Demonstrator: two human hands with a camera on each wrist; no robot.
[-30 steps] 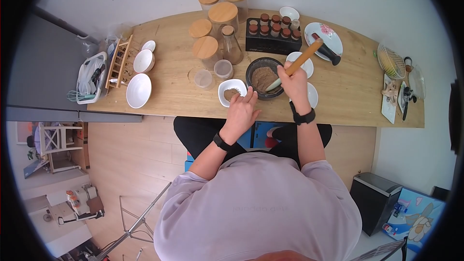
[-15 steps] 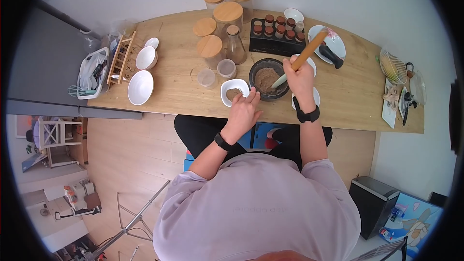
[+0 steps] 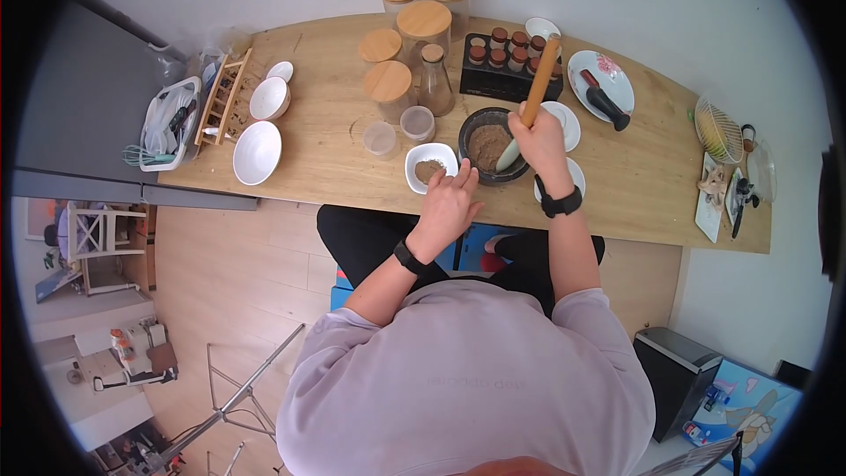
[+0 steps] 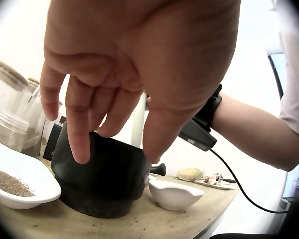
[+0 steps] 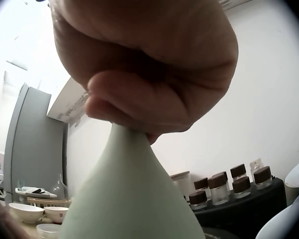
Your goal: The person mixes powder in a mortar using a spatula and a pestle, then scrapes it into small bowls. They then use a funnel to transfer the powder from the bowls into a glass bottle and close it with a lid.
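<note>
My right hand (image 3: 541,146) grips a pestle with a long wooden handle (image 3: 542,79) and a pale green head (image 5: 132,189). The head stands in the black mortar (image 4: 97,174), against its right side, in brown powder (image 3: 487,143). The fingers curl fully round the neck in the right wrist view. My left hand (image 3: 448,211) is at the mortar's near left side, with loosely extended fingers (image 4: 78,134) hanging in front of its wall. Beside that hand is a white square bowl (image 3: 412,170) holding some brown seeds or coarse powder (image 4: 10,183).
Wooden-lidded jars (image 3: 389,81) and small plastic tubs (image 3: 379,138) stand left of the mortar. Behind it is a black rack (image 3: 493,81) of small bottles. White dishes (image 3: 571,178) lie at the right, a black-handled tool on a plate (image 3: 608,70) beyond. White bowls (image 3: 257,153) stand at far left.
The pestle's handle has swung from leaning right to nearly upright, its head moving toward the mortar's near right side. The left hand stays by the mortar; the head view has shifted slightly.
</note>
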